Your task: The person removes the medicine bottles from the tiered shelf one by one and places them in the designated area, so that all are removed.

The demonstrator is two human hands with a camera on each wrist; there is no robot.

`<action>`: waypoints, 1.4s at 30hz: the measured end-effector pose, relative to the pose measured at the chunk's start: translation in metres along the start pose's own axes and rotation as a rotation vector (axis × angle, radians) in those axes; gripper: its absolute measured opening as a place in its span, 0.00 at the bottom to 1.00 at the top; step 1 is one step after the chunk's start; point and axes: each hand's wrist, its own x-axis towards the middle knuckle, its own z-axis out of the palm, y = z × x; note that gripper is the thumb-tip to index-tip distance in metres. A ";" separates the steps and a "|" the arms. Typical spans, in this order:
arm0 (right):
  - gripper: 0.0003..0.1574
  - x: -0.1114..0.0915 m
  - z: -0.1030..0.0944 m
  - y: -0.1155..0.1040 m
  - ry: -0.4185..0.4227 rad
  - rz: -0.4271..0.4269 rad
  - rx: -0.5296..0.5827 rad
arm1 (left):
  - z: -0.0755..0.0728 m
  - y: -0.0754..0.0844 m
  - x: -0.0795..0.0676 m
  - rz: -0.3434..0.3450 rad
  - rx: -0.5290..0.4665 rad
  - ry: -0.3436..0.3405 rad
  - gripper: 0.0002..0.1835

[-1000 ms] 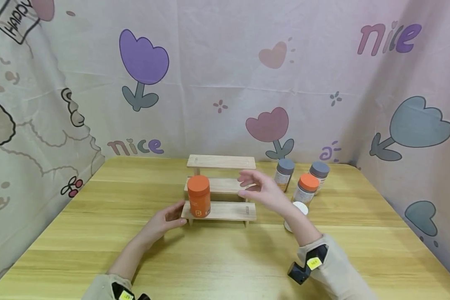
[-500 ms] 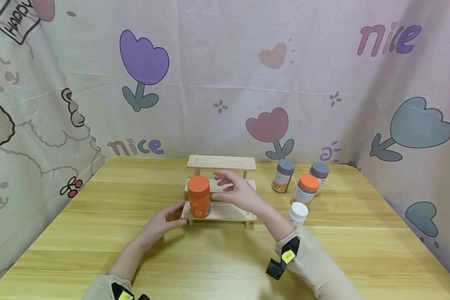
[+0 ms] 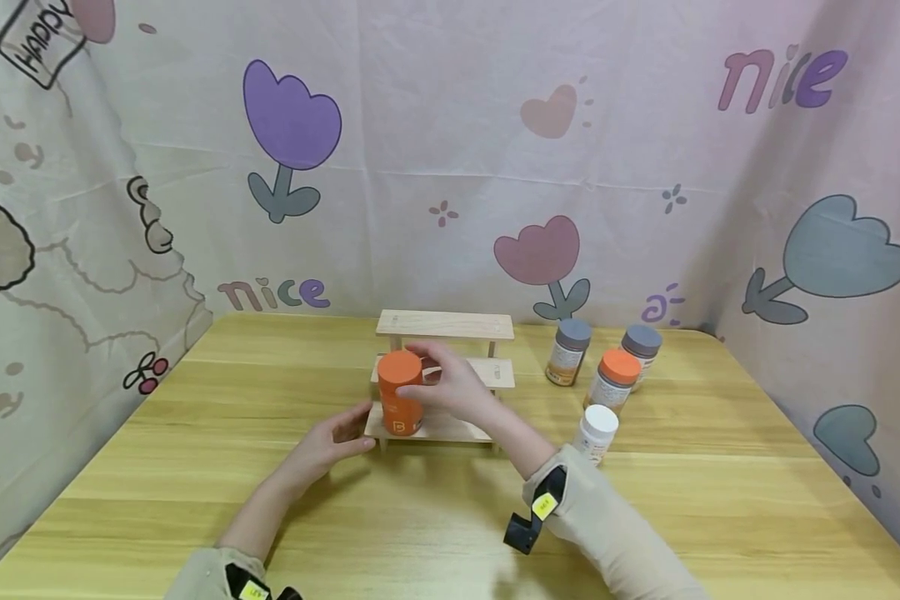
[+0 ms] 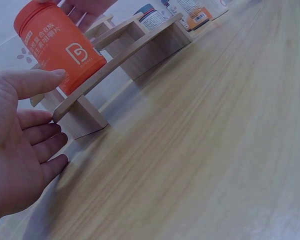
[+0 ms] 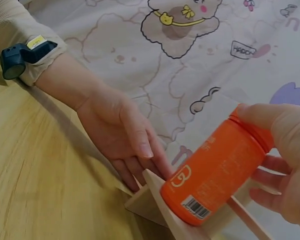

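An orange pill bottle (image 3: 394,412) with an orange screw cap stands upright at the left end of the lowest step of a three-tier wooden display stand (image 3: 446,323). My right hand (image 3: 456,390) holds this bottle near the top, thumb on the front and fingers curled behind; in the right wrist view the thumb (image 5: 262,115) lies across the cap's edge. At the stand's left end rests my left hand (image 3: 317,454), its fingers loose. In the left wrist view its fingertips (image 4: 47,118) are right at the step's corner and its thumb (image 4: 40,81) lies beside the bottle's base.
Right of the stand are two grey-capped bottles (image 3: 567,354) (image 3: 642,340), one orange-capped grey bottle (image 3: 610,389) and a small white bottle (image 3: 597,433). All sit on the wooden table (image 3: 195,417). A printed cloth (image 3: 420,150) hangs behind the table and at its sides.
My right hand has moved left from beside the stand's right end to the orange bottle and taken hold of it. The left hand has stayed in place.
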 end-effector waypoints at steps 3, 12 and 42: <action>0.39 0.002 0.003 0.000 0.001 -0.009 -0.022 | 0.001 0.000 0.000 -0.005 -0.012 -0.002 0.38; 0.39 0.001 0.008 -0.004 0.019 0.007 -0.058 | 0.000 0.002 -0.001 0.007 -0.009 -0.015 0.38; 0.35 -0.038 -0.024 0.003 0.096 -0.056 -0.032 | 0.001 0.001 0.000 -0.016 -0.013 0.007 0.38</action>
